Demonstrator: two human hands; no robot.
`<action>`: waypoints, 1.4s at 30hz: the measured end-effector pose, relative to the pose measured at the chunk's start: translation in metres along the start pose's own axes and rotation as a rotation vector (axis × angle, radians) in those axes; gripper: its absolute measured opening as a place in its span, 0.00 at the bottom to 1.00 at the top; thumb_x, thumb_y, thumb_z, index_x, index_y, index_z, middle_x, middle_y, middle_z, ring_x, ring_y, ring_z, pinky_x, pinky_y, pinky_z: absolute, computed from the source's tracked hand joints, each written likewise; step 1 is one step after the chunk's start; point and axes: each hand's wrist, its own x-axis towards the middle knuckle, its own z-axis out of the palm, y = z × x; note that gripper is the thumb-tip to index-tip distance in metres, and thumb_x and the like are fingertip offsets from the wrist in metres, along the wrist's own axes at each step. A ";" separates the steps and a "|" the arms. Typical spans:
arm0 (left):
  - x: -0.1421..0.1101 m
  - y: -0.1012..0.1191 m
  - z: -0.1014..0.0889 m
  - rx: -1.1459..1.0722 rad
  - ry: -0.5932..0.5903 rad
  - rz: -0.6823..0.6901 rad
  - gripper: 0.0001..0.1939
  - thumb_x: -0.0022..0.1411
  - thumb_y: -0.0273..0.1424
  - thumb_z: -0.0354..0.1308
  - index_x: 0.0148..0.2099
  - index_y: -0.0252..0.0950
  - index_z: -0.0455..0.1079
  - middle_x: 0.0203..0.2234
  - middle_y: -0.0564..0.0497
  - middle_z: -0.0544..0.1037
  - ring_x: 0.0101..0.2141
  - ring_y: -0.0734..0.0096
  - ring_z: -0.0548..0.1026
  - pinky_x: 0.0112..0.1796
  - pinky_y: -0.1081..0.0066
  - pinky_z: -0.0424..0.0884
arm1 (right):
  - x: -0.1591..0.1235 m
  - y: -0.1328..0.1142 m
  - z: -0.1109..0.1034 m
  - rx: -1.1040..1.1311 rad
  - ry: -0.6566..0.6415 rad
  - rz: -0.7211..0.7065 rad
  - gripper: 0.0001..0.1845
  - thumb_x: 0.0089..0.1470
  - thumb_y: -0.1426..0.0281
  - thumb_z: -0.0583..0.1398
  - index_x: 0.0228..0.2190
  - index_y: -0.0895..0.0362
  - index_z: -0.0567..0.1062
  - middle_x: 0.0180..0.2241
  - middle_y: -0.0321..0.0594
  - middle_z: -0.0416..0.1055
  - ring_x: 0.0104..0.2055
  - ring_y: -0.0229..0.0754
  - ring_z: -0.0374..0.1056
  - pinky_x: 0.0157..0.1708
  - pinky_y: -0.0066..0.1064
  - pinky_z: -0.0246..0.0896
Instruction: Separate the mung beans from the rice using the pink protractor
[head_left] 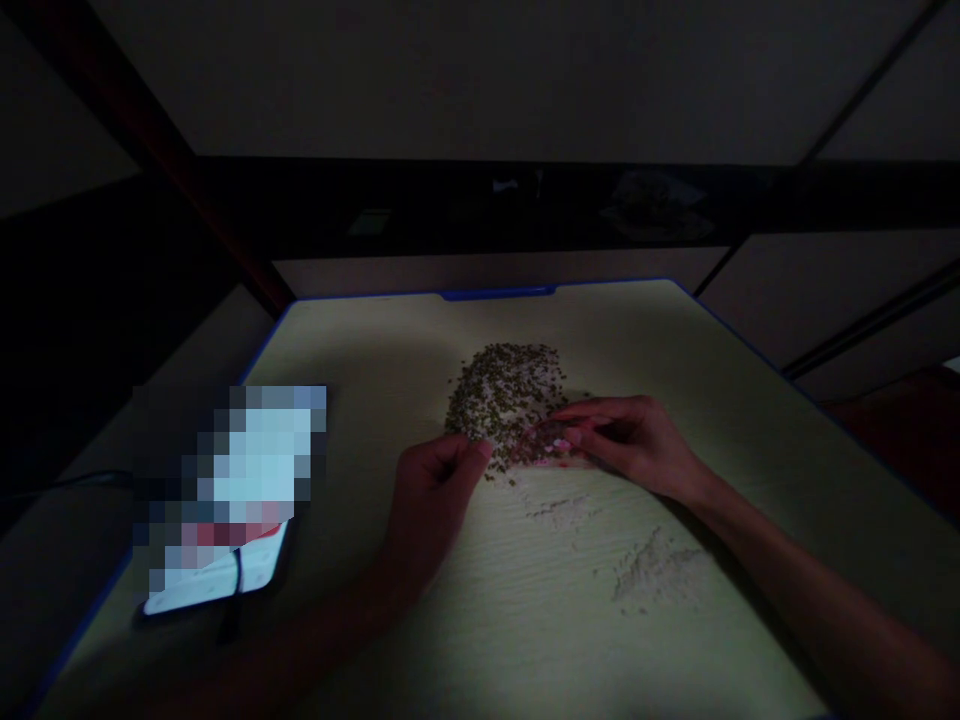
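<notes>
Right hand tight on pink, perhaps plastic packet, markings illegible, left hand closed at the seeds.

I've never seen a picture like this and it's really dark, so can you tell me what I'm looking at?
There's no robot here, just a person's two bare hands. The camera sits on their head, looking forward and down. On a pale table with a blue edge is a pile of small greenish bits. The left hand pinches at its near edge; I can't see if anything is held. The right hand touches a pinkish thing, perhaps gripping it. Nearer are pale crumbs. On the left, a lit screen is partly hidden by blurry squares.
</notes>
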 end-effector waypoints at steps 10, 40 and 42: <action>-0.001 -0.001 0.000 -0.013 -0.015 0.013 0.19 0.49 0.33 0.52 0.14 0.37 0.47 0.10 0.60 0.48 0.15 0.82 0.48 0.16 0.74 0.43 | 0.000 -0.007 0.008 -0.033 0.007 -0.064 0.13 0.48 0.68 0.61 0.36 0.61 0.78 0.29 0.42 0.78 0.26 0.36 0.70 0.25 0.26 0.65; -0.002 0.000 0.001 -0.028 -0.005 0.020 0.19 0.49 0.32 0.53 0.14 0.37 0.49 0.10 0.60 0.49 0.15 0.82 0.48 0.16 0.74 0.43 | -0.007 -0.006 -0.002 0.081 -0.142 -0.031 0.07 0.45 0.71 0.63 0.30 0.56 0.80 0.29 0.38 0.79 0.28 0.38 0.73 0.27 0.24 0.67; -0.002 0.000 0.001 -0.028 -0.010 0.024 0.19 0.49 0.32 0.53 0.13 0.37 0.49 0.10 0.60 0.49 0.15 0.82 0.48 0.16 0.74 0.43 | -0.007 -0.006 -0.001 0.075 -0.151 -0.028 0.08 0.46 0.70 0.62 0.31 0.57 0.80 0.29 0.39 0.79 0.28 0.38 0.73 0.27 0.25 0.67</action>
